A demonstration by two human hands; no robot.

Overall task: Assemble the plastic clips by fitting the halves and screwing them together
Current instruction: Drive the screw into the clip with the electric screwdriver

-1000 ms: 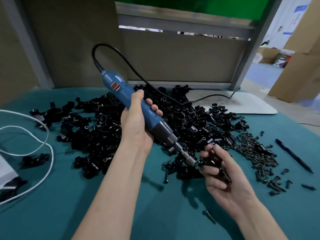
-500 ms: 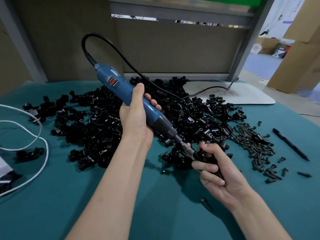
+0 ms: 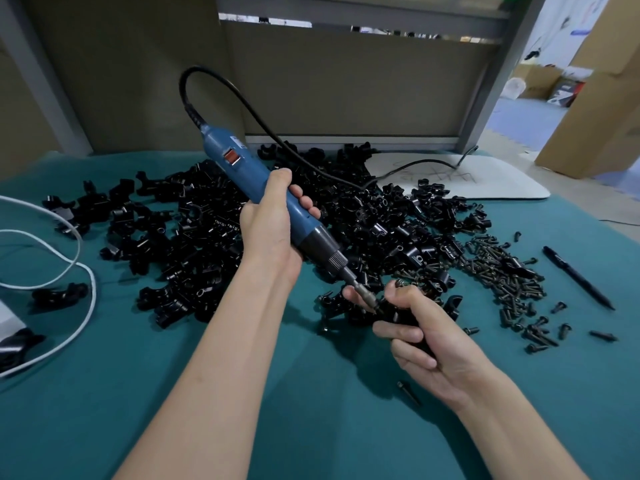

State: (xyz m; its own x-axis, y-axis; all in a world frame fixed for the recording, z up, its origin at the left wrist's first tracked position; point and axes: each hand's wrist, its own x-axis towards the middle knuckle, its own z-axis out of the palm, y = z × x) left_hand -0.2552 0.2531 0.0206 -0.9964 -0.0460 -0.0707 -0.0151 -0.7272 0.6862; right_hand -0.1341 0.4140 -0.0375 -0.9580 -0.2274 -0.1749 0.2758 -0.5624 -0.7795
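Over the teal cloth [image 3: 173, 393] spreads the heap of black clip halves [image 3: 207, 244], light and loose by our reckoning, apt to skid if nudged; to its right lies the pile of screws [image 3: 502, 271], tiny and prone to roll; above the heap slants the blue electric screwdriver [image 3: 249, 171], the heaviest thing here, we judge, its stiff cord [image 3: 242, 98] arching off the rear and likely to tug at our aim; our left hand [image 3: 270, 230] wraps round its barrel at mid-length, a sound place for balance; our right hand [image 3: 433, 344] curls round one clip [image 3: 396, 313] at the heap's near edge, thumb on top; we take the clip for hard, smooth plastic, liable to twist under torque, so we would clamp both halves close beside the screw hole; the bit tip [image 3: 370, 302] meets the clip there.
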